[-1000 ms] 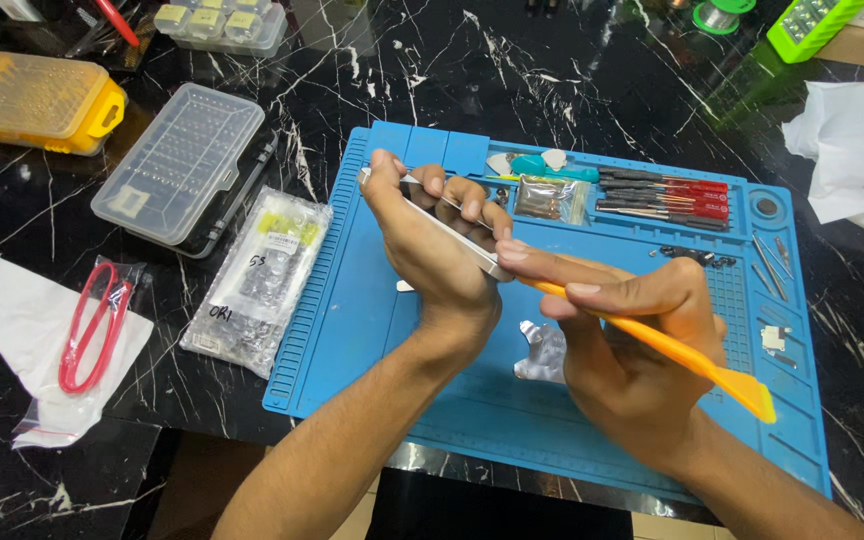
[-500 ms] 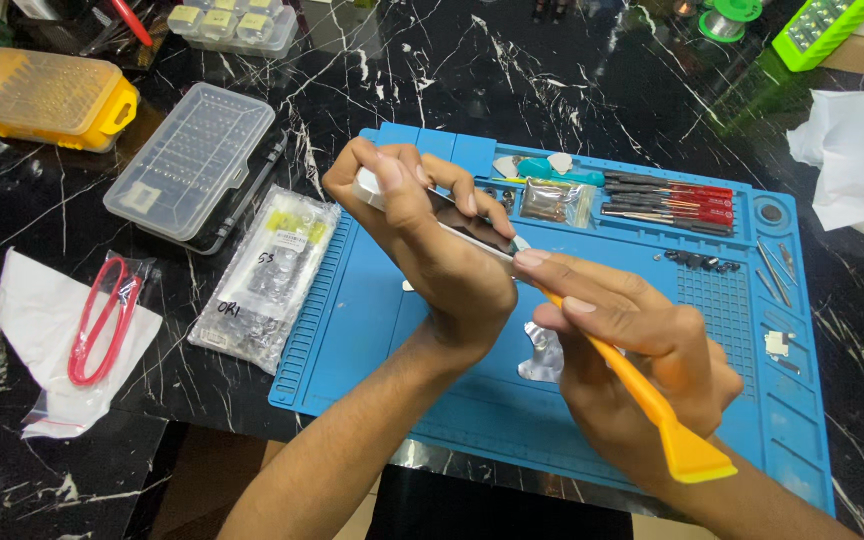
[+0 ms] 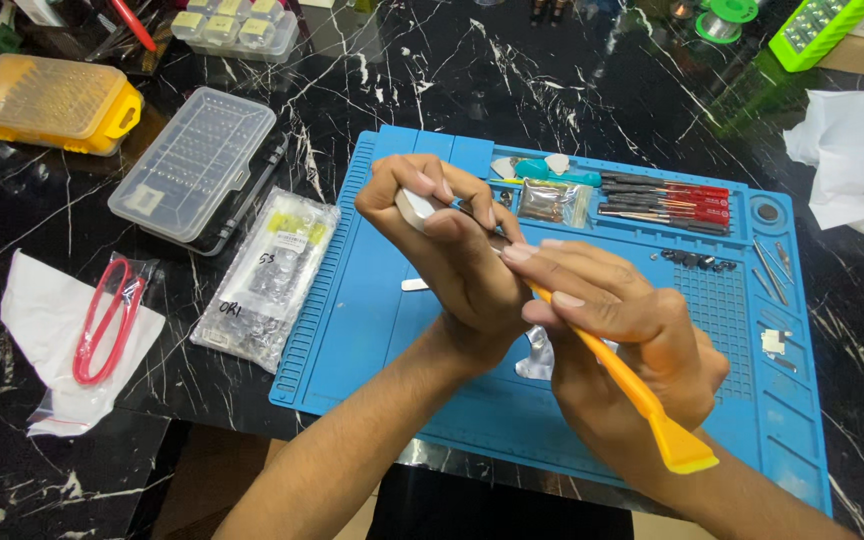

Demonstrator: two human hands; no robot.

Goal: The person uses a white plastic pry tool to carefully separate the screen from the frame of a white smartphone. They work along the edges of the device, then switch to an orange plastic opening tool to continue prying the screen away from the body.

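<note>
Blue work mat (image 3: 392, 330) sits under both hands on the counter. Left hand (image 3: 452, 250) is clamped on a thin silver device (image 3: 414, 208), held above the mat. Right hand (image 3: 622, 330) grips an orange pry tool (image 3: 652, 410), long axis running diag. from the device's edge, beside the left fingertips, down-right past the wrist.

Both forearms bare, no sleeves; left hand (image 3: 457, 255) and right hand (image 3: 622, 345) ungloved, nails short
</note>
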